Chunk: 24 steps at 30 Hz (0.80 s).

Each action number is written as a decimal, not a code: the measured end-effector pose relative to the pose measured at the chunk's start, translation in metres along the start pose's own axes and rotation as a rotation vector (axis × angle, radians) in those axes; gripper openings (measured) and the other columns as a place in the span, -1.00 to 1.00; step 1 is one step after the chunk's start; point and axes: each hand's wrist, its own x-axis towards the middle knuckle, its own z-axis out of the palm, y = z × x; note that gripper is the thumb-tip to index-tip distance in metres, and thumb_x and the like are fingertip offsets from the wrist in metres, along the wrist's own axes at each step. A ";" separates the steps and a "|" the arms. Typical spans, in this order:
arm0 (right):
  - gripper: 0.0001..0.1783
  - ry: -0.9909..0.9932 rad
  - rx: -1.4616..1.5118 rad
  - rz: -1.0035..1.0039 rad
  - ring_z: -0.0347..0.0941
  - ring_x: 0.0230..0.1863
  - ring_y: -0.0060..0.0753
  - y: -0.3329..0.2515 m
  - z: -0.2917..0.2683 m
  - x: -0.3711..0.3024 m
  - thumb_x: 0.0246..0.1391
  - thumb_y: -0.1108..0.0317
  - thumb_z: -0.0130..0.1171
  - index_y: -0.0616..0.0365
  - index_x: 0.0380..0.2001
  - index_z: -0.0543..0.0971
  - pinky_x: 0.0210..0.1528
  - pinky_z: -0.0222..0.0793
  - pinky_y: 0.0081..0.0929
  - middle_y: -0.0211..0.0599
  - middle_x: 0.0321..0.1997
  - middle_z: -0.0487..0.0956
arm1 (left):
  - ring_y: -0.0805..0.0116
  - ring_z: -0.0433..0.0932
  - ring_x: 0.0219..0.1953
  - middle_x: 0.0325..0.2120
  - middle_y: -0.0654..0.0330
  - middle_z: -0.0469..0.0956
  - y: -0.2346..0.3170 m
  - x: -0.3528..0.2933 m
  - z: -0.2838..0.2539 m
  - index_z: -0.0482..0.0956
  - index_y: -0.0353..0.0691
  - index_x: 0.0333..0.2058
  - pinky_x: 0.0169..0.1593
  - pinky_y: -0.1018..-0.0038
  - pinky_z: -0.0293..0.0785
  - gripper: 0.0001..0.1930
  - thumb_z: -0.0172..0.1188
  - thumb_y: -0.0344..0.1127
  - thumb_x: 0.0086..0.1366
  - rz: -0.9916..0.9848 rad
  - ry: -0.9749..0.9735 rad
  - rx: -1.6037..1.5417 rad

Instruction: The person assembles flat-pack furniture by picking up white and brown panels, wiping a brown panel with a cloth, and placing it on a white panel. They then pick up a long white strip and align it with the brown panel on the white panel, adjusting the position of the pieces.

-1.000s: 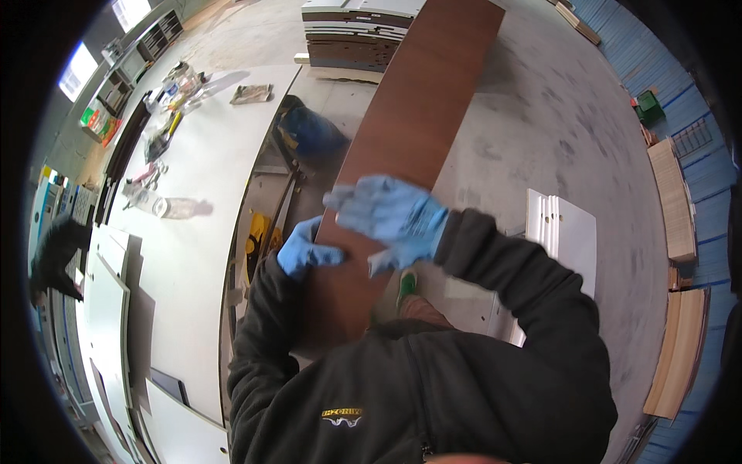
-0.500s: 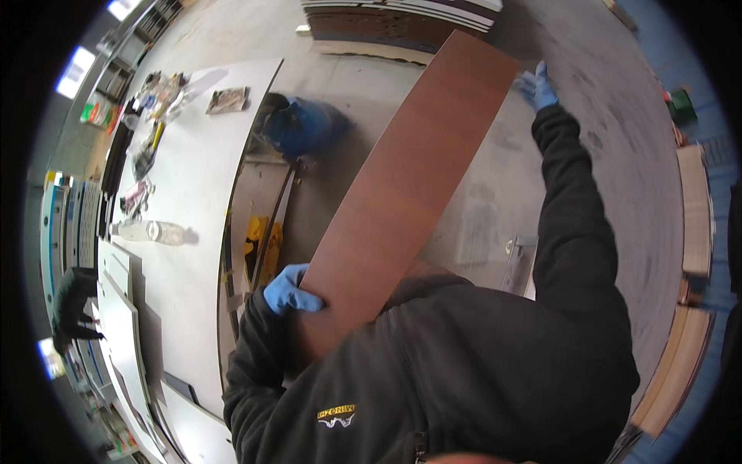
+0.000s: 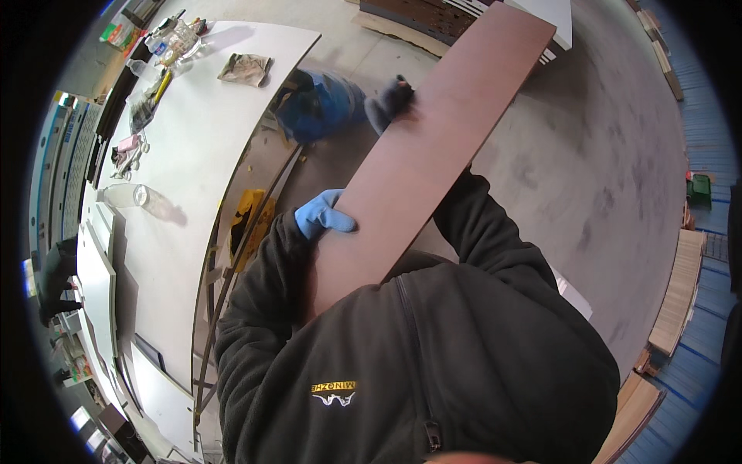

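Observation:
A long reddish-brown board (image 3: 444, 143) lies slantwise in front of my body, its near end against my jacket and its far end raised to the upper right. Wearing a light blue glove, my left hand (image 3: 323, 214) grips its left edge, thumb on the upper face and fingers hidden underneath. My right forearm passes beneath the board. At the left edge farther up, my right hand (image 3: 385, 107) appears as a dark grey, somewhat blurred glove, curled round the edge with its dark fingertips over the face.
To the left stands a white-topped table (image 3: 193, 131) with bottles, a crumpled packet (image 3: 246, 69) and loose tools. A blue drum (image 3: 321, 104) stands beside it. Stacked panels (image 3: 410, 27) lie beyond the board. Wood-coloured stacks (image 3: 680, 290) line the right side; another person (image 3: 58, 282) is at far left.
My right hand has left the board's far right corner, and the arm has swung in under the board, with the hand now at its left edge. The left hand keeps its hold.

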 end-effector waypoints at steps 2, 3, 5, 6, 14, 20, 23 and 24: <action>-0.44 -0.095 0.060 0.054 0.61 0.04 -0.08 -0.013 -0.002 0.038 0.59 0.03 -0.35 0.28 0.13 0.48 0.50 0.26 0.05 -0.09 0.02 0.65 | 0.25 0.64 0.09 0.08 0.06 0.66 0.025 0.016 -0.019 0.51 -0.43 0.25 0.23 0.31 0.54 -0.35 0.48 -0.41 0.18 0.062 -0.011 0.050; -0.46 -0.119 0.069 0.070 0.63 -0.03 -0.12 -0.022 -0.005 0.057 0.59 0.05 -0.34 0.26 0.04 0.53 0.49 0.28 0.04 -0.13 -0.06 0.68 | 0.26 0.65 0.08 0.08 0.06 0.66 0.038 0.025 -0.027 0.51 -0.43 0.25 0.22 0.31 0.54 -0.34 0.48 -0.39 0.18 0.034 -0.003 0.057; -0.50 -0.104 0.047 0.078 0.63 -0.13 -0.20 -0.039 -0.007 0.098 0.59 0.09 -0.30 0.20 -0.16 0.57 0.47 0.31 0.01 -0.21 -0.21 0.69 | 0.28 0.65 0.05 0.06 0.06 0.66 0.067 0.036 -0.044 0.50 -0.42 0.25 0.20 0.33 0.55 -0.33 0.49 -0.35 0.19 -0.020 0.035 0.074; -0.50 -0.112 0.053 0.090 0.63 -0.16 -0.24 -0.046 -0.005 0.118 0.59 0.11 -0.29 0.17 -0.25 0.58 0.46 0.33 -0.01 -0.25 -0.26 0.68 | 0.31 0.67 -0.01 0.00 0.09 0.69 0.081 0.037 -0.050 0.54 -0.40 0.23 0.14 0.34 0.57 -0.35 0.51 -0.27 0.20 -0.050 0.107 0.095; -0.59 0.180 -0.162 0.020 0.61 -0.08 -0.25 -0.029 -0.008 0.213 0.56 0.18 -0.17 0.22 -0.26 0.55 0.46 0.31 -0.05 -0.31 -0.24 0.64 | 0.42 0.61 -0.29 -0.40 0.12 0.68 0.100 0.004 -0.064 0.69 -0.46 -0.24 -0.15 0.37 0.54 -0.35 0.16 0.21 0.45 -0.158 0.862 0.547; -0.66 0.231 -1.290 0.262 0.56 0.11 -0.18 -0.007 -0.049 0.308 0.42 0.14 0.04 0.25 -0.12 0.56 0.44 0.29 -0.09 -0.14 0.07 0.59 | 0.56 0.38 -0.44 -0.58 0.31 0.46 0.062 -0.035 -0.076 0.56 -0.37 -0.45 -0.35 0.44 0.41 -0.40 0.06 0.12 0.56 0.093 1.278 0.303; -0.62 0.000 -1.907 0.355 0.53 0.21 -0.14 0.036 -0.069 0.371 0.36 0.12 0.14 0.26 -0.04 0.56 0.42 0.28 -0.11 -0.06 0.22 0.56 | 0.59 0.29 -0.48 -0.61 0.37 0.36 0.033 -0.069 -0.085 0.47 -0.32 -0.52 -0.41 0.45 0.31 -0.38 0.06 0.15 0.56 0.143 1.521 0.273; -0.60 -0.116 -2.077 0.380 0.53 0.24 -0.13 0.054 -0.076 0.393 0.33 0.12 0.18 0.27 -0.02 0.56 0.42 0.28 -0.11 -0.03 0.27 0.55 | 0.60 0.31 -0.46 -0.61 0.35 0.39 0.023 -0.079 -0.090 0.52 -0.35 -0.49 -0.41 0.46 0.31 -0.37 0.09 0.16 0.55 0.152 1.584 0.228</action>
